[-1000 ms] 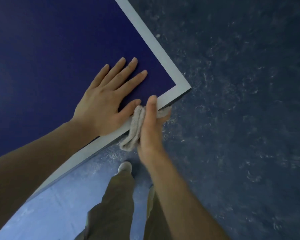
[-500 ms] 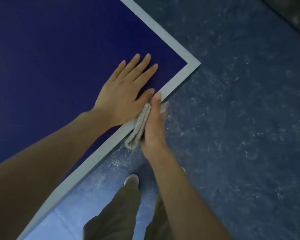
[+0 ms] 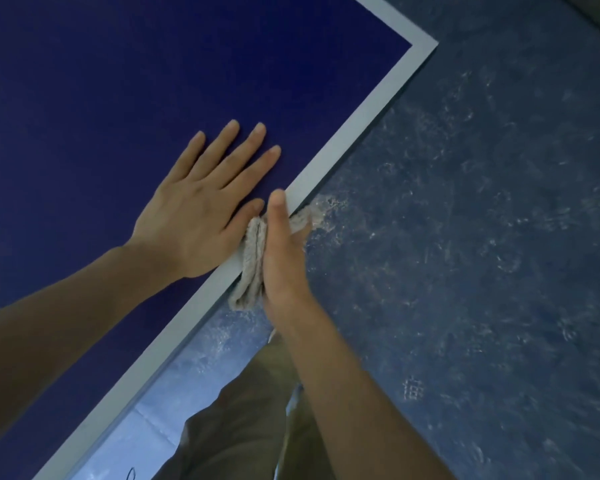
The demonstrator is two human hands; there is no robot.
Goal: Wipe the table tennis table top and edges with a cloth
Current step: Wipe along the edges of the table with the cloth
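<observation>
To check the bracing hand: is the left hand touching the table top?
Touching. The head view shows the left hand lying flat on the blue table top, no gap visible.

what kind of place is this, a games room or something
Probably a sports hall or games room. The dark blue table top with its pale border line looks like a table tennis table, and the scuffed blue floor resembles sports flooring. No walls or net are in view, so it stays a guess.
</observation>
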